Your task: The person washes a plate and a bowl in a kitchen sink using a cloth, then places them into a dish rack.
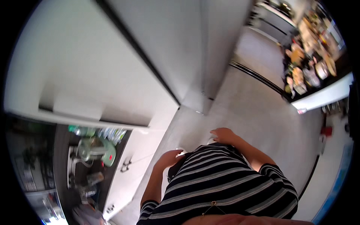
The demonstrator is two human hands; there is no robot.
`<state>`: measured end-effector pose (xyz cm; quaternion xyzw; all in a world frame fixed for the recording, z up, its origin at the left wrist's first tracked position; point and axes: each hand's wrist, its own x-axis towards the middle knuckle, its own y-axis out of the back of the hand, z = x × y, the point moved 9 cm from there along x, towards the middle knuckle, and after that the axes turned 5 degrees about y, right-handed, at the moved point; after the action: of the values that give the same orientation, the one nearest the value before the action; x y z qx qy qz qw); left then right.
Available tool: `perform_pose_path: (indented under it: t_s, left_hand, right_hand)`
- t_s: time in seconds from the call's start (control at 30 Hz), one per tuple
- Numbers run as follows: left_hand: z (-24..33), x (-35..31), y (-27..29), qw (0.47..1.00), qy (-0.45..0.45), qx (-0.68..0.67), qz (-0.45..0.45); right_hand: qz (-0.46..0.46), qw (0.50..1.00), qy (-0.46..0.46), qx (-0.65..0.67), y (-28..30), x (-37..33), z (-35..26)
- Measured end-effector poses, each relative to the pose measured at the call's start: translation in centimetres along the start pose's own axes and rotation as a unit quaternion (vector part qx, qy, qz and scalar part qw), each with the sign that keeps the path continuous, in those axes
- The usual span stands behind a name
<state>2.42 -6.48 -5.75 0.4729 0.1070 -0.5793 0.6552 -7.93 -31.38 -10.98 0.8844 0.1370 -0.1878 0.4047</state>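
Observation:
My left hand hangs beside my left hip. It appears empty, its fingers loosely stretched out, near the white tip of a shoe. On the other side, my right hand is held low in front of my body with fingers apart and nothing in it. Neither hand touches any object that I can see. A striped black, grey and white shirt covers my body between them. Motion blurs the picture a little.
A tall grey fridge-like cabinet stands ahead. Pale cupboards and a dark counter with a green kettle-like appliance are at the left. A dark floor track crosses the doorway. A crowded counter stands far right.

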Motion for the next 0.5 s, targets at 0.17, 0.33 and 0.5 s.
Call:
perform_pose_path:
  t_s: [0.17, 0.33, 0.5]
  left_hand:
    - [14.8, 11.7, -2.1, 0.991, -0.093, 0.047, -0.080]
    - [26.4, 17.6, -2.9, 0.968, -0.141, 0.107, -0.178]
    - [38.5, 23.8, -4.2, 0.913, -0.308, 0.140, -0.226]
  right_hand:
    - [0.104, 0.987, 0.003, 0.119, 6.4, -8.9, 9.6]
    - [0.115, 0.935, -0.032, 0.334, 8.9, -16.5, 13.5]
    - [0.159, 0.907, -0.080, 0.383, 12.7, -21.6, 20.6]
